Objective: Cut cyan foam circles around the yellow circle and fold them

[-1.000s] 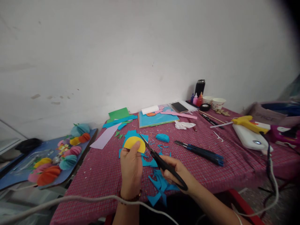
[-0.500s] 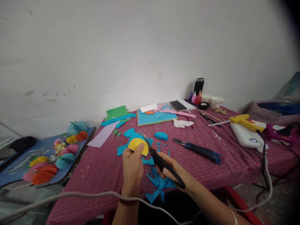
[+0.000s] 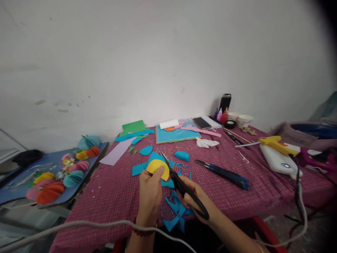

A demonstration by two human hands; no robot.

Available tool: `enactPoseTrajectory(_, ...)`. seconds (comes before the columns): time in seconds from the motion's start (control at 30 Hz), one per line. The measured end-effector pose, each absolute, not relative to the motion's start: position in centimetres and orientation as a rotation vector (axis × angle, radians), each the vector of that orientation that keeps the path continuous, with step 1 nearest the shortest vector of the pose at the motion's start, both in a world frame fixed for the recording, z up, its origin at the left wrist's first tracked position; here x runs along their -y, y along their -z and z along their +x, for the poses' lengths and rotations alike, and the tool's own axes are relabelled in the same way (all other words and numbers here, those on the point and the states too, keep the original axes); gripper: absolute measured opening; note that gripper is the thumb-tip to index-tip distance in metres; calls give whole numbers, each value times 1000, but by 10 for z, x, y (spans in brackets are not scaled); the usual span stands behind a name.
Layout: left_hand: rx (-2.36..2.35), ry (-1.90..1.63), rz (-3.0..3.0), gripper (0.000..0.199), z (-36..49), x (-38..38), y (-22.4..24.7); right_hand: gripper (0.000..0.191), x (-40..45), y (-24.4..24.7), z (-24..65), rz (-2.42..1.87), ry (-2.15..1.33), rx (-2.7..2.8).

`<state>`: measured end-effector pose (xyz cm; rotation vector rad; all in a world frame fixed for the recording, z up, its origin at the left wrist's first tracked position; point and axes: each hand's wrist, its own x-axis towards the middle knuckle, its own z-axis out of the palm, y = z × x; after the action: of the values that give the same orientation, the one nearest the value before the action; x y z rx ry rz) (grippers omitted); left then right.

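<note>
My left hand (image 3: 150,191) pinches a rounded piece of yellow paper (image 3: 156,166), with the thumb on top of it. Black-handled scissors (image 3: 181,182) are gripped in my right hand (image 3: 198,196). Their blades point up and away, lying along the right edge of the yellow paper. Beneath and beyond my hands lie blue paper pieces (image 3: 139,169) and a tangle of blue scraps (image 3: 172,223) near the front edge. A small stack of blue cutouts (image 3: 182,155) rests just past the scissors' tips. The lower blade is partly hidden by the paper and fingers.
Right of my hands lies a dark blue utility knife (image 3: 226,174). A yellow glue gun (image 3: 276,144) rests on a white device (image 3: 276,160). Colored sheets (image 3: 179,136) and a phone (image 3: 202,123) are at the back. Paper pumpkins (image 3: 50,193) sit at left. A white cable (image 3: 105,224) crosses in front.
The yellow paper has turned slightly in my left hand, its right edge now curving lower beside the blades. The whole view has shifted a little. Both hands keep their holds.
</note>
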<state>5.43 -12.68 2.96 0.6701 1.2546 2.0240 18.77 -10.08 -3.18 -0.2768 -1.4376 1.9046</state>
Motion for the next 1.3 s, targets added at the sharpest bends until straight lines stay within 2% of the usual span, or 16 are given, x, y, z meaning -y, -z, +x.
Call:
enactPoseTrajectory(0.43,-1125,-1953,717,19,43,128,-34,62,97,25,193,-269,-1918,1461)
enactPoseTrajectory(1.0,-911,-1855,785,13,21,126,-48,53,86,8,192,-195,-1868,1589)
enactPoseTrajectory(1.3,-931,-1758,762,18,12,129,-58,57,84,8,191,-260,-1900,1615)
